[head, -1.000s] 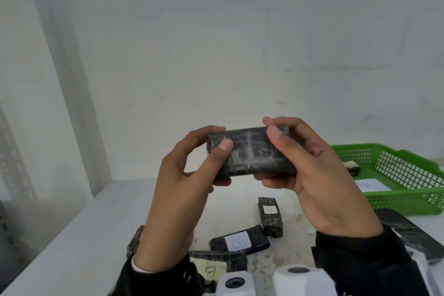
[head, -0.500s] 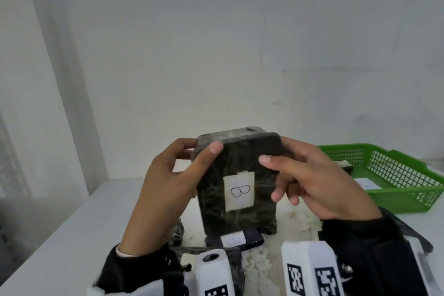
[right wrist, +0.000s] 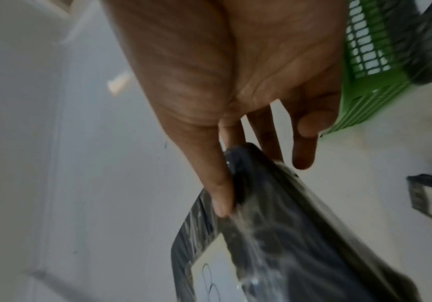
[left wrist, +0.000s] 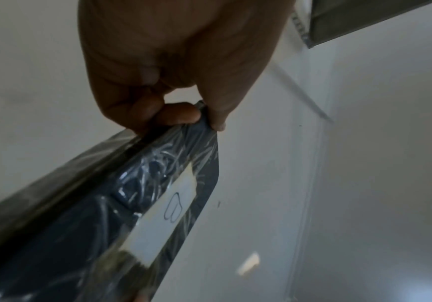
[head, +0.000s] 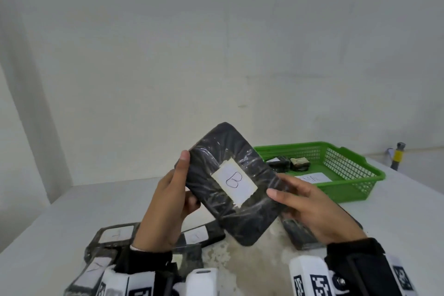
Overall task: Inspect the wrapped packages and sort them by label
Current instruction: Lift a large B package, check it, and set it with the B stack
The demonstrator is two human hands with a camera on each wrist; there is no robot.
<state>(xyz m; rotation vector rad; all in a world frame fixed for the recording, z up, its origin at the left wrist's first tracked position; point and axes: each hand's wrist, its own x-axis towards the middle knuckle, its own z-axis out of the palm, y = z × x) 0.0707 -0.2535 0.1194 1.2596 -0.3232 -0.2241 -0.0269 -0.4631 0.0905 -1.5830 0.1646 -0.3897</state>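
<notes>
Both hands pinch the wrapped package (head: 230,182) in the air above the desk (head: 72,211): left hand (head: 168,202) at its upper-left edge, right hand (head: 310,209) at its right edge, label (head: 234,180) marked B facing up. Slick wrap under thin fingertip holds could slip, I judge, dropping it onto packages (head: 115,235) along the desk's near edge. Open desk lies left; the green basket (head: 348,170) sits toward the far right corner

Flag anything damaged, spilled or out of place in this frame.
Nothing damaged. The package held by the left hand and right hand sits tilted, its B label intact. A pale mottled patch marks the table below; spill or wear, I cannot tell.
</notes>
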